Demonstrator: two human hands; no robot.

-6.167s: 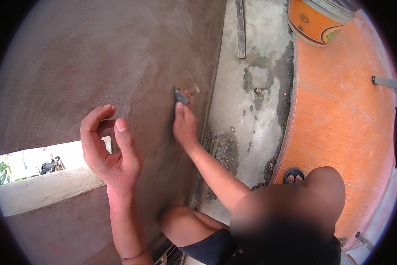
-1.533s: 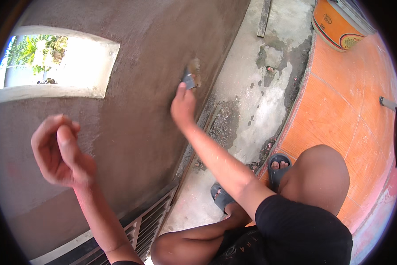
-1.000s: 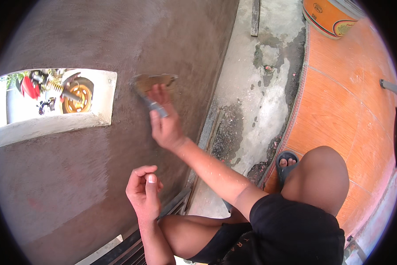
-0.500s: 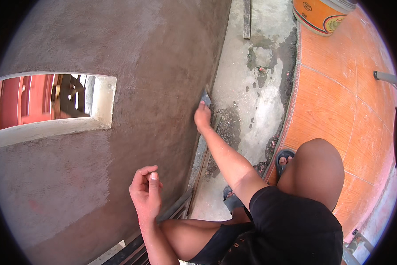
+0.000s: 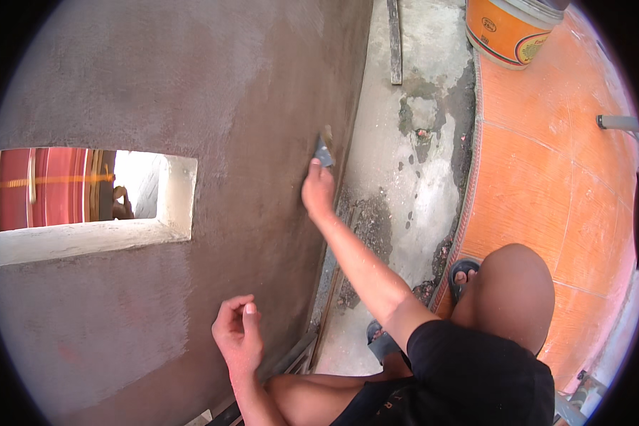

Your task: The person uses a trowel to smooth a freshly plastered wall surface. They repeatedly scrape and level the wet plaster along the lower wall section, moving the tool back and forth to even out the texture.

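My right hand (image 5: 319, 190) grips a putty knife (image 5: 323, 153) with a grey blade. The blade lies against the brown plastered wall (image 5: 262, 177), low down near where the wall meets the ground. At its tip shows a small paler patch of plaster. Most of the knife's handle is hidden in my fist. Lower down, my left hand (image 5: 239, 332) hangs in front of the wall, empty, with its fingers loosely bent and the thumb apart from them.
A window opening (image 5: 179, 197) with a pale frame cuts through the wall at left. Along the wall runs a rough concrete strip (image 5: 433, 192) with a wooden strip (image 5: 394, 42) on it. An orange and white bucket (image 5: 511, 32) stands on the raised orange tiled floor (image 5: 525, 177).
My right hand has moved the putty knife left and slightly up the wall, away from its bottom corner. The view has shifted a little; my left hand keeps its loose pose.
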